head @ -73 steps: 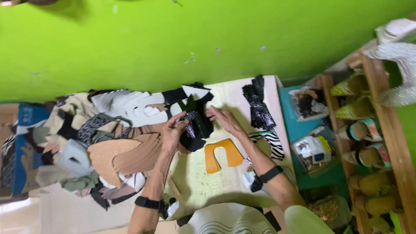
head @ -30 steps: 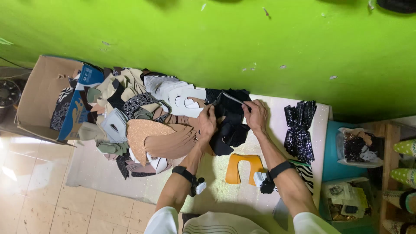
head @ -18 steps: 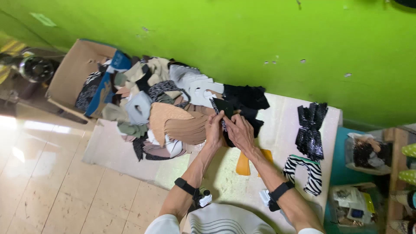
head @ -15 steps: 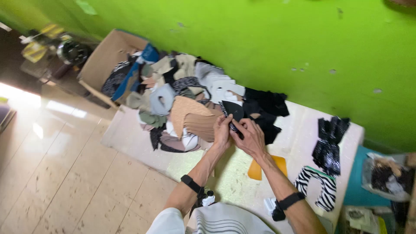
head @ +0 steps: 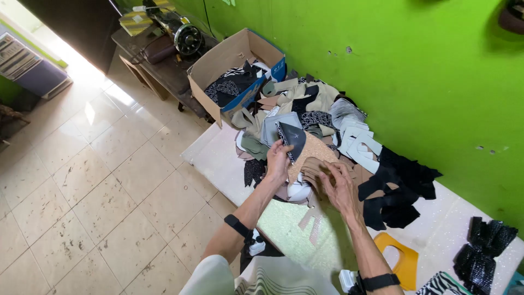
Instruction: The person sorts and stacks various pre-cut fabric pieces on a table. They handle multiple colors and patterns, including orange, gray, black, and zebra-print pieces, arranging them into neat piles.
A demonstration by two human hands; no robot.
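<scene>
My low white table [head: 218, 158] sits vs. the green wall, tiled floor [head: 82, 186] beside it. On it: big heap of cut shoe pieces [head: 322, 125], black pieces [head: 398, 188] to the right, orange cutout [head: 401, 257], glossy black stack [head: 486, 246], open cardboard box [head: 229, 60] at far end.

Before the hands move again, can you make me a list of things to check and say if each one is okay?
1. Left hand has a firm pinch on the dark cut piece: ok, the piece is lifted above the pile.
2. Right hand is free: ok, fingers spread over the tan pieces, gripping nothing.
3. The pile stays on the white mat: ok.
4. Cardboard box is open to take pieces: ok, flaps up, part filled.
5. Yellow template is clear of the hands: ok, it lies apart near the right forearm.
6. Whether the dark piece is single or stacked: cannot tell.
</scene>
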